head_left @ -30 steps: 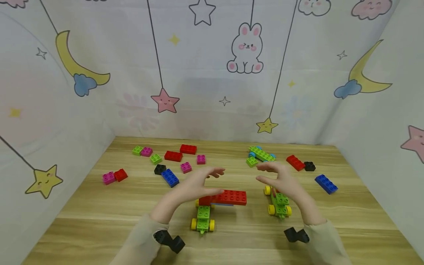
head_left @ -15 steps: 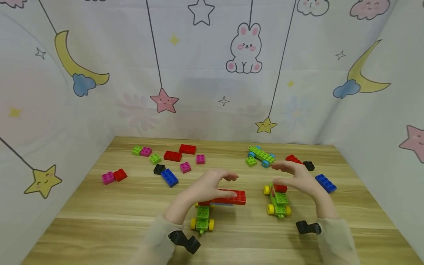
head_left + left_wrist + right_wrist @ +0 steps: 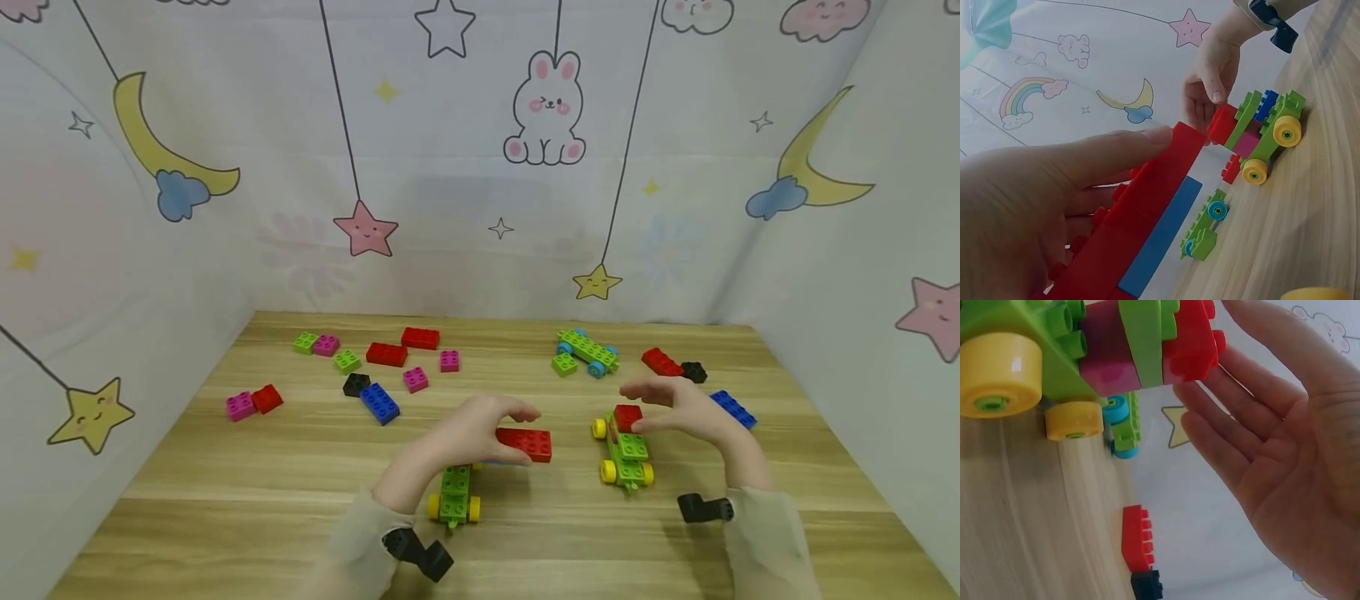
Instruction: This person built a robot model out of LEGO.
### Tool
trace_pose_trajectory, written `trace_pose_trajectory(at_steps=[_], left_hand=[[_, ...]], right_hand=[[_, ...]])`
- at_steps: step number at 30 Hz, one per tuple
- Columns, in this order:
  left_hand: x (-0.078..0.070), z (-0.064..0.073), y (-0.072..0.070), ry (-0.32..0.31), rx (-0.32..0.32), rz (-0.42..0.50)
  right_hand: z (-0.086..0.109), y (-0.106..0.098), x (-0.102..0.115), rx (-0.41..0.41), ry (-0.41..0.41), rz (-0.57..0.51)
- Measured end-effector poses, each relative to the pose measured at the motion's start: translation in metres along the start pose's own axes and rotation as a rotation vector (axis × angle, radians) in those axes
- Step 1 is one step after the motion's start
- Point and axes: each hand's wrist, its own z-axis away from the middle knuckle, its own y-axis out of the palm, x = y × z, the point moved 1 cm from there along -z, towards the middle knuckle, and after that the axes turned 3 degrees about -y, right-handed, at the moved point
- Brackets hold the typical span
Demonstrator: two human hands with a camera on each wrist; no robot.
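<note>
In the head view, my left hand (image 3: pixel 472 429) arches over a red brick beam (image 3: pixel 536 443) atop a green toy car (image 3: pixel 455 483) with yellow wheels. The left wrist view shows the thumb lying across the beam's studded side, the other fingers partly hidden behind it. A blue brick (image 3: pixel 1163 234) sits beneath the beam. My right hand (image 3: pixel 693 408) is beside a second green car (image 3: pixel 632 447), thumb right at the red brick (image 3: pixel 626 417) on its top. In the right wrist view its fingers extend loosely past that red brick (image 3: pixel 1191 344), above a pink brick (image 3: pixel 1107 344).
Behind the hands stands a green car base (image 3: pixel 588 350) with blue wheels, next to a small green brick (image 3: pixel 564 364). Red (image 3: pixel 662 362), black (image 3: pixel 693 372) and blue (image 3: pixel 733 409) bricks lie at right. Several loose bricks, including a blue one (image 3: pixel 380 403), are spread at left. A printed curtain (image 3: pixel 450 275) borders the table.
Both hands have shifted to the right. The right hand has uncovered the red brick on the right car. The cars keep their places; the head view has swung slightly.
</note>
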Motion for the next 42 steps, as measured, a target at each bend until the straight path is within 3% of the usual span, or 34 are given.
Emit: trace_pose_trajectory(at_steps=[9,22,28,35,42], left_hand=[[0.001,0.001,-0.002,-0.014,0.003,-0.005],[0.0,0.003,-0.003,-0.04,0.019,-0.031],[0.0,0.002,-0.003,-0.051,0.011,-0.039],[-0.001,0.002,-0.003,-0.05,-0.005,-0.03],[0.0,0.002,-0.003,-0.035,-0.04,-0.027]], right_hand=[[-0.001,-0.001,-0.004,0.091,-0.005,-0.004],[-0.006,0.005,-0.007,0.049,-0.024,0.008],[-0.018,0.018,0.005,0.024,-0.076,0.003],[-0.031,0.041,0.023,0.08,-0.181,-0.019],[-0.037,0.057,0.033,0.103,-0.226,-0.06]])
